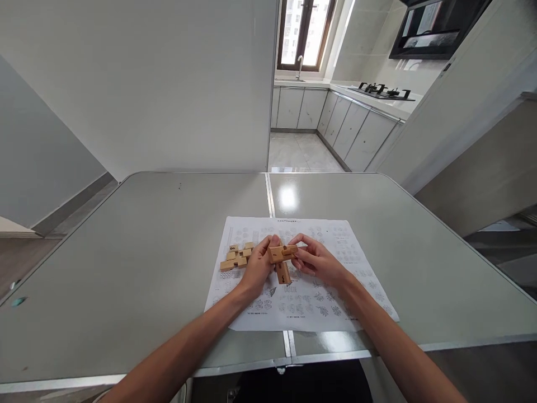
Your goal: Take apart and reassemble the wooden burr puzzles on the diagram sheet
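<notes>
My bare forearms (205, 338) reached in over the near edge of a grey-green table (126, 268), above a printed sheet of paper (302, 323). Between my two hands, over the middle of the sheet, was a small assembly of wooden blocks (279, 259). My left hand (257, 267) was closed on the assembly's left side, thumb uppermost, its other fingers mostly hidden. My right hand (319, 263) was half open, fingers bent, with thumb and forefinger close together at the right end; they appeared to touch the wood, though whether they gripped it I could not tell. The upper block (275, 256) lay crosswise, its long axis running left to right and rising slightly toward my right hand. A lower block (283, 272) jutted from beneath it and pointed down toward me, leaning a little to the right at its near end, which bore a dark mark. Just beside my left hand, on the left part of the sheet, lay a cluster of loose wooden pieces (231, 265), one with a dark mark. Beyond the table's far edge rose a white wall (188, 84); through an opening to its right were pale cabinets (289, 109), a cooktop (384, 93), a curved tap (299, 66) and a dark-framed window (306, 39).
</notes>
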`<move>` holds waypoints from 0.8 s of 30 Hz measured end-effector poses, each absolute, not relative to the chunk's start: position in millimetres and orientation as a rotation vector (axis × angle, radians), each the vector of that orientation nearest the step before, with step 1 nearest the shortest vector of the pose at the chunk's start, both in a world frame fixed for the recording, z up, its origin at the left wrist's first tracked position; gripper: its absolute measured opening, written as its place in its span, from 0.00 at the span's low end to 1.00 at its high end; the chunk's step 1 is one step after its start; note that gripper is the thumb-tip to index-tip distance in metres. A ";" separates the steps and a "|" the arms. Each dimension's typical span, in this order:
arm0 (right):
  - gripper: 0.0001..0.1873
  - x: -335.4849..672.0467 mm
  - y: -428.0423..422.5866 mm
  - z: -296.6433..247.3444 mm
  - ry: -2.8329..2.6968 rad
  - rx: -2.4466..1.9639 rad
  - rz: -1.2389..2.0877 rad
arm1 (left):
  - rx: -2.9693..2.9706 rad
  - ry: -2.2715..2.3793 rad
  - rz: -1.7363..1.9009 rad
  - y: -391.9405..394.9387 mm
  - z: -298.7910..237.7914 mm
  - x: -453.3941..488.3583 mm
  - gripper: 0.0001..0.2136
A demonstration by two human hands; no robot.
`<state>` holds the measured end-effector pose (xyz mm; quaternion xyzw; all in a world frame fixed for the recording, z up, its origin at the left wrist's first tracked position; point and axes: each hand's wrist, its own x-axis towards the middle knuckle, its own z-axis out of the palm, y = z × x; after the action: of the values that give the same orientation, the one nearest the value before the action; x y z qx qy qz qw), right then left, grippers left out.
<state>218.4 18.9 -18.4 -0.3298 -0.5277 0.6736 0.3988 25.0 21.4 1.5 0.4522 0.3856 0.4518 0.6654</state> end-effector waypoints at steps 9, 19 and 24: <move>0.17 216.7 18.2 -22.2 -1.443 -0.824 1.639 | 0.875 0.732 0.977 25.7 -2.8 23.7 0.26; 0.14 215.8 16.0 -17.8 -1.500 -0.828 1.658 | 0.769 0.505 0.831 28.8 2.1 16.6 0.20; 0.16 214.9 16.1 -15.1 -1.459 -0.793 1.697 | 0.813 0.551 0.827 30.7 0.2 14.9 0.21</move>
<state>214.9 16.1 -15.1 -0.3095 -0.5697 0.6630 0.3743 14.9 30.7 0.2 0.3792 0.2572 0.3857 0.8008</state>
